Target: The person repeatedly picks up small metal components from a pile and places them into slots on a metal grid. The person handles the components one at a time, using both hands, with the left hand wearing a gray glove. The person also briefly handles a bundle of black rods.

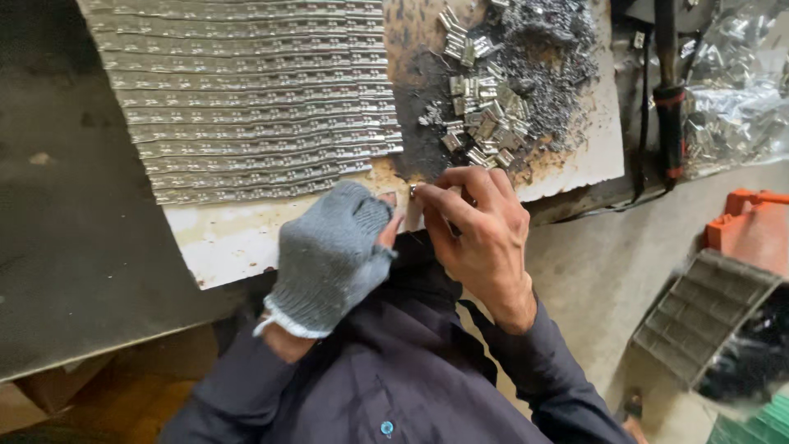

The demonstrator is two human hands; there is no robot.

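A small silvery metal piece point(413, 191) is pinched between the curled fingertips of the bare right hand point(479, 230), at the near edge of a scorched, rust-stained board point(238, 238) on the desk. The left hand point(333, 255), in a grey knit fingerless glove, is closed just beside it, thumb touching the piece. Beyond lie loose stamped metal clips point(485, 115) amid grey filings point(546, 74), and neat rows of long embossed metal strips point(246, 99).

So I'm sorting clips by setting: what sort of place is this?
Probably a small metalworking shop: rows of stamped metal strips on a worn board, a pile of small metal pieces and grey filings.
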